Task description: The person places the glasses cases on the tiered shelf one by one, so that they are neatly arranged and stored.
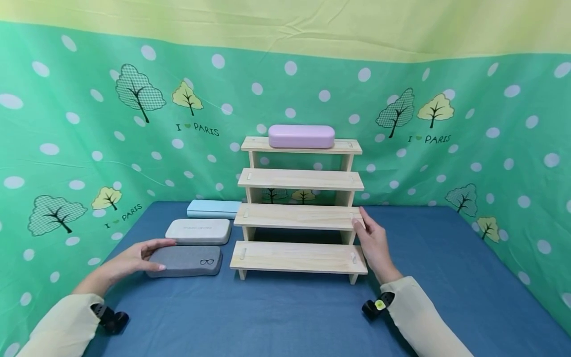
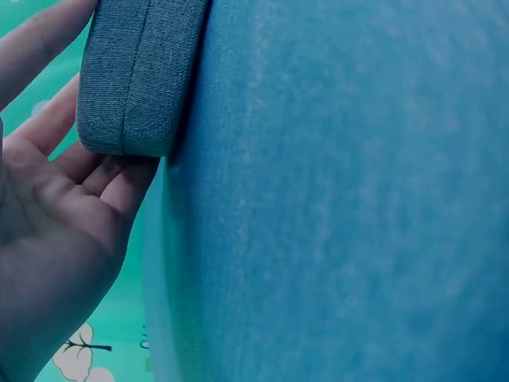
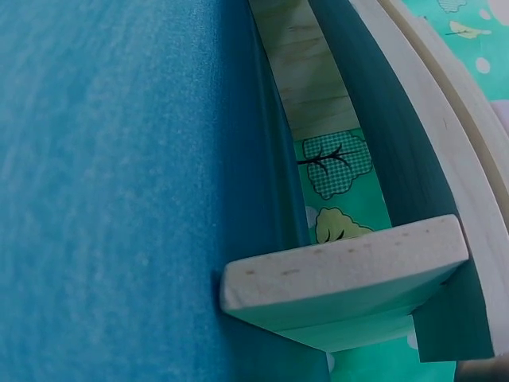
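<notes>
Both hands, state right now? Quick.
Left hand: closed, holding the gray glasses case at its left end.
Right hand: closed, holding the right side of the wooden shelf.

Grey case (image 2: 145,76) cropped; left wrist view

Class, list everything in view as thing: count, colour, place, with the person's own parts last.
Wooden stand: one, pale, centre
Purple case: one, purple, top tier
Grey case: one, grey, left of stand, nearest front
White case: one, white, behind grey case
Light-blue case: one, light blue, behind white case
Table cover: one, dark blue, under stand
Backdrop: one, green and yellow, behind stand
Sleeves: two, cream, left and right
Wrist cameras: two, black, by sleeves
Left grip: one, bare, grey case's left end
Right grip: one, bare, stand's right side
</notes>
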The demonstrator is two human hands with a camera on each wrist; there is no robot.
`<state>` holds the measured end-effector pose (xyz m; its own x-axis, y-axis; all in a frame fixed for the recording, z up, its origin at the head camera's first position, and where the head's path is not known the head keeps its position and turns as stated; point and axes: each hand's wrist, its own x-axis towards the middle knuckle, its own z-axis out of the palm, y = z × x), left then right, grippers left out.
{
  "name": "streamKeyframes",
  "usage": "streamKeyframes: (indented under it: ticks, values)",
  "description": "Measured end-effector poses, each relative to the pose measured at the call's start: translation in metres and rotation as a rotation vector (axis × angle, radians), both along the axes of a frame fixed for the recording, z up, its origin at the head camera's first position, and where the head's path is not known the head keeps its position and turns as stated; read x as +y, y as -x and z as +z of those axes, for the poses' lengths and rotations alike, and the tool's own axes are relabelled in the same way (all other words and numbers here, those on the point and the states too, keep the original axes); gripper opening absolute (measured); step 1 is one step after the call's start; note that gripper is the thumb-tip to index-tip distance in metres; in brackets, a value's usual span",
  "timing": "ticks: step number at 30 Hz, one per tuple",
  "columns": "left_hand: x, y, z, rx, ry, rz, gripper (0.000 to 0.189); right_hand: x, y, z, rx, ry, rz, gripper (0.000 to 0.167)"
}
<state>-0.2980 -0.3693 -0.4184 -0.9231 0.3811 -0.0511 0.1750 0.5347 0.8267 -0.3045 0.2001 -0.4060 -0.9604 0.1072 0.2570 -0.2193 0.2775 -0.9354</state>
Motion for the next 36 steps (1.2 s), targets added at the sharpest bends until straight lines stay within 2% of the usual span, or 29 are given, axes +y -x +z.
streamKeyframes:
  ticks: [6, 10, 16, 28, 36]
  values:
    - [-0.0015, 0.0008, -0.0003, -0.047, 0.007, -0.060, 0.074, 0.0000, -0.0014, 0.0016, -0.013, 0.000, 0.009, 0.057]
    - [-0.0034, 0.0014, -0.0022, -0.027, 0.022, -0.091, 0.078, -0.0001, -0.0008, 0.0021, -0.016, -0.005, 0.013, 0.057]
    - [-0.0041, 0.0026, -0.0036, -0.017, 0.057, -0.086, 0.080, -0.0005, -0.0006, 0.0024, -0.009, 0.004, 0.009, 0.056]
    - [-0.0038, 0.0015, -0.0030, -0.011, 0.071, -0.060, 0.078, -0.0005, -0.0012, 0.0023, -0.024, -0.001, 0.011, 0.056]
    - [-0.0022, 0.0012, -0.0001, 0.023, 0.067, -0.052, 0.074, -0.0006, -0.0009, 0.0020, -0.017, 0.005, 0.011, 0.056]
